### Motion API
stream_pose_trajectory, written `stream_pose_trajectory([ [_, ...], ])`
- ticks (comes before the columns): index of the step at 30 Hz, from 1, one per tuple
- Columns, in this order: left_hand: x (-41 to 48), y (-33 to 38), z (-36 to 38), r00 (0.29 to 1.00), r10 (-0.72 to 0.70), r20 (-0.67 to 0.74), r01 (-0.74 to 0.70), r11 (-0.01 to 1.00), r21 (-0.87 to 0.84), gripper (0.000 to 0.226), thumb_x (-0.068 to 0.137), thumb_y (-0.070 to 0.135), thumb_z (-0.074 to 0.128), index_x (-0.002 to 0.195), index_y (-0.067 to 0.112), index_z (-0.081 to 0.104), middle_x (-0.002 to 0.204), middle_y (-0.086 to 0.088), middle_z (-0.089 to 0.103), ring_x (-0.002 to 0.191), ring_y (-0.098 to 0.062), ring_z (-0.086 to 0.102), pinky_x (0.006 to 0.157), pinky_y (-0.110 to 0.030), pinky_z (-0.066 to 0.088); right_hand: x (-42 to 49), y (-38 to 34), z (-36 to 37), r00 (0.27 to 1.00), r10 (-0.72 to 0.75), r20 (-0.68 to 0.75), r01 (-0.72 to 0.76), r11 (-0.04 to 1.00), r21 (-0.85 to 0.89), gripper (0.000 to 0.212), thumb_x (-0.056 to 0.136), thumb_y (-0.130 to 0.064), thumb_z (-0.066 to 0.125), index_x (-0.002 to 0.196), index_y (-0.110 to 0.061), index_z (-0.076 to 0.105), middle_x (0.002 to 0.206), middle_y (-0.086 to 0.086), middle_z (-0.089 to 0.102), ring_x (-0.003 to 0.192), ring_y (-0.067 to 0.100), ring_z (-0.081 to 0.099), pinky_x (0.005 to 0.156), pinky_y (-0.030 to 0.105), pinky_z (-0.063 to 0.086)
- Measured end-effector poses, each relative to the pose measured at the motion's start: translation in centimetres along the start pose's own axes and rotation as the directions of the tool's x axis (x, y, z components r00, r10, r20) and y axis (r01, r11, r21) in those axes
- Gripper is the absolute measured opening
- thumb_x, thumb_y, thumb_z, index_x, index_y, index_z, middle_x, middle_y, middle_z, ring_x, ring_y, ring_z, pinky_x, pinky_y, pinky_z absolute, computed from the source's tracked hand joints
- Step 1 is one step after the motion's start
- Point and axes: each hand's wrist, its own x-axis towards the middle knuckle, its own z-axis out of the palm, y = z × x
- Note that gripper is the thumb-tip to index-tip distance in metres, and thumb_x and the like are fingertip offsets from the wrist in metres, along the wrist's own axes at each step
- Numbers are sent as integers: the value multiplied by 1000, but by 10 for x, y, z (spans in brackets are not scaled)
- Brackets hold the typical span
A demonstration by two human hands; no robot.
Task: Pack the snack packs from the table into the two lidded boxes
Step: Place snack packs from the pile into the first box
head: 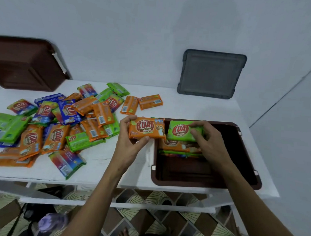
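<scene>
Loose snack packs (61, 124) piled left on desk (187, 105). My left hand (130, 143) pinches orange pack (147, 128) beside brown box (245, 175); right hand (209, 141) lowers green pack (182, 130) inside. Light, crinkly, slippery; hold edges.

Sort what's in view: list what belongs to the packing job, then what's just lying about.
Job:
- orange pack in left hand
- green pack in right hand
- loose packs on table
- open brown box
- brown lid
- grey lid

Lying about:
- purple bottle on floor
</scene>
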Motion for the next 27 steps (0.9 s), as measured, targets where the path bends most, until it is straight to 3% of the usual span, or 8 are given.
stream_pose_trajectory([
  [4,6,-7,25,999,-16,-31,16,1000,-9,58,86,2,69,127,31,40,131,-10,48,113,-19,59,88,-28,55,19,18,-11,961,164,222,-177,983,41,29,94,9,43,112,-10,56,116,20,62,88,30,73,81,48,59],
  [8,11,-10,34,999,-15,-47,16,1000,21,59,85,5,70,126,36,41,132,-9,47,115,-18,58,91,-31,54,31,30,-12,895,233,381,-241,970,-27,36,97,7,46,126,-12,53,114,20,66,92,23,73,82,31,59],
  [14,12,-8,39,998,-16,-56,18,999,48,59,85,2,68,125,34,40,131,-8,48,113,-17,59,84,-21,54,33,47,-16,926,178,333,15,863,-504,41,95,-14,57,132,-31,53,81,7,69,60,19,70,59,21,55],
  [19,14,-3,39,999,-16,-46,19,998,66,57,83,1,70,125,27,42,129,-11,50,109,-16,62,84,-24,55,32,47,-19,934,123,336,134,751,-646,39,95,-29,54,131,-42,44,101,7,67,89,23,65,68,28,51],
  [21,14,2,42,999,0,-36,2,997,78,58,83,2,71,127,24,41,125,-9,53,106,-15,63,84,-24,55,30,36,-22,965,10,263,146,810,-569,36,96,-26,53,129,-38,47,84,-2,65,73,8,63,58,19,46],
  [23,14,10,50,1000,11,-15,-10,998,64,58,82,2,71,128,21,40,121,-5,57,104,-14,64,81,-23,55,26,21,-22,981,-50,185,110,938,-330,36,96,-23,56,129,-36,49,82,-5,64,72,2,62,64,19,49],
  [25,14,17,63,999,34,27,-35,998,43,59,81,2,72,128,19,40,119,-4,58,105,-13,65,80,-25,56,24,8,-22,974,-5,226,1,1000,18,41,97,-21,58,133,-37,48,100,1,70,88,11,69,78,29,58],
  [27,15,21,77,995,50,84,-54,998,44,61,81,5,74,129,20,40,120,-5,59,106,-15,65,82,-27,56,23,2,-25,959,24,283,-96,965,243,41,96,-13,59,133,-30,52,111,12,69,90,25,71,78,35,58],
])
